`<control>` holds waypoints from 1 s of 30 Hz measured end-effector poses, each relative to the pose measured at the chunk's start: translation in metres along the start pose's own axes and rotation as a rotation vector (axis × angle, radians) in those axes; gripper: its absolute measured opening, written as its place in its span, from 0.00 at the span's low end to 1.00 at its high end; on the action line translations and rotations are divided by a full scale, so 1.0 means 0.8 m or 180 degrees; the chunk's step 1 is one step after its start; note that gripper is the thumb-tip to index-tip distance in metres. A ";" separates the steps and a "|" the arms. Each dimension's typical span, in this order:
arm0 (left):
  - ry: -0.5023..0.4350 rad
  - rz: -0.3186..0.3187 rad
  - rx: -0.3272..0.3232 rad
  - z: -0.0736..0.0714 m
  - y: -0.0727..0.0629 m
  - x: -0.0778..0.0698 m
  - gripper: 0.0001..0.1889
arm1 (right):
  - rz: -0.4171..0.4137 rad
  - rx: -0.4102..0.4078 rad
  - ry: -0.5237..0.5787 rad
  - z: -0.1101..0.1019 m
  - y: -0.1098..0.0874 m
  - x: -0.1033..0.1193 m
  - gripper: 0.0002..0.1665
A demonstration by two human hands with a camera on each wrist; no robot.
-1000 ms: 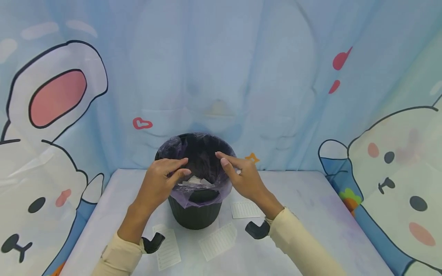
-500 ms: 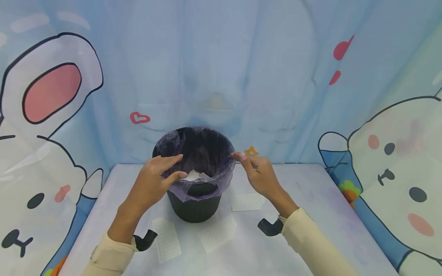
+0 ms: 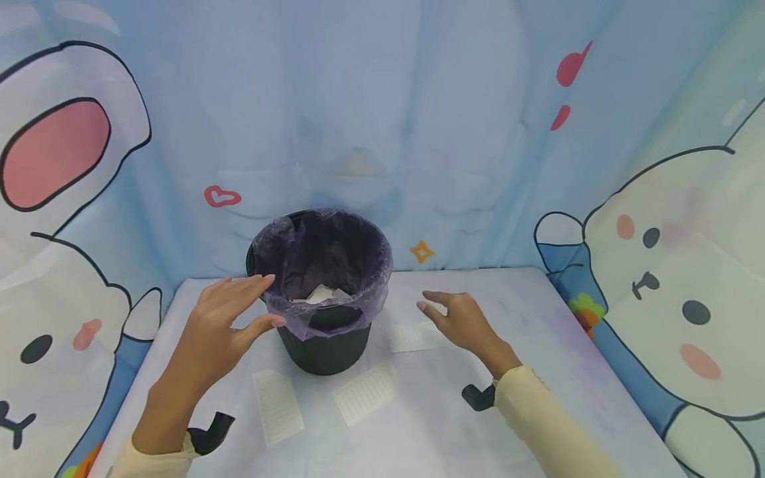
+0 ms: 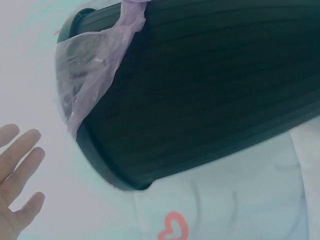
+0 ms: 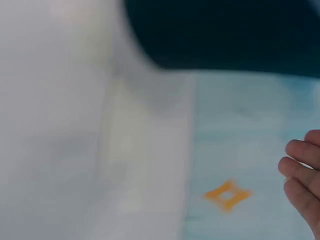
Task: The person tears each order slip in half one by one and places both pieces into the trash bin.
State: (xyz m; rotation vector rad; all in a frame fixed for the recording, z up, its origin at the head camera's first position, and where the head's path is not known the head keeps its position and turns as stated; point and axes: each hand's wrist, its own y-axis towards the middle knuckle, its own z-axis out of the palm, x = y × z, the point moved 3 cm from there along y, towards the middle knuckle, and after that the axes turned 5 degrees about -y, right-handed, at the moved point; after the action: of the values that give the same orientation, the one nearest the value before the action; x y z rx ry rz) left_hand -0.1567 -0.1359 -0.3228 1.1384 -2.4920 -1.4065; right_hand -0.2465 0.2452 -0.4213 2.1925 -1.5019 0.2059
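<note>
Pale desk (image 3: 448,425), backed by a blue curtain (image 3: 358,79); I list from the left. Printed rabbit (image 3: 56,279), on the curtain. Left hand (image 3: 216,330): grip spread, thumb parted from fingers; apart from the bin in my left wrist view. Left sheet (image 3: 278,406), lined, flat. Black bin (image 3: 323,352), upright near the desk's back edge; purple liner (image 3: 373,302) over its rim, paper scraps (image 3: 321,293) inside. Middle sheet (image 3: 366,394) and right sheet (image 3: 411,337), flat. Right hand (image 3: 463,322): grip loosely spread, thumb and forefinger parted. Second printed rabbit (image 3: 669,312), far right. Changed since half a second ago: left hand drawn leftward off the bin's mouth; right hand, then at the liner's right edge, now away from it. Margins: curtain close behind the bin; a gap between liner and right hand; desk running on beyond to its right edge.
</note>
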 end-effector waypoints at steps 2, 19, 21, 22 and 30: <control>0.0073 -0.0012 -0.0057 -0.008 -0.006 -0.001 0.38 | 0.0121 0.0355 -0.0270 0.023 -0.003 -0.015 0.29; 0.0316 -0.0177 0.0134 -0.019 -0.052 0.001 0.39 | 0.0707 0.1706 -0.0683 0.127 -0.006 -0.084 0.54; 0.0328 -0.0198 0.0150 -0.020 -0.055 0.002 0.39 | 0.0721 0.1727 -0.0741 0.129 -0.006 -0.085 0.55; 0.0338 -0.0212 0.0154 -0.021 -0.055 0.002 0.40 | 0.0721 0.1734 -0.0766 0.130 -0.006 -0.085 0.55; 0.0327 -0.0259 0.0186 -0.023 -0.057 0.001 0.40 | 0.0609 0.1777 -0.0932 0.133 -0.010 -0.081 0.53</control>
State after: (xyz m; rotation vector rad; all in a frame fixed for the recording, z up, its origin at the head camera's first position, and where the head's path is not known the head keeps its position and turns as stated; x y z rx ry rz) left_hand -0.1238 -0.1639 -0.3468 1.3022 -2.4573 -1.2661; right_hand -0.2789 0.2528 -0.5414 2.5880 -2.0116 0.4255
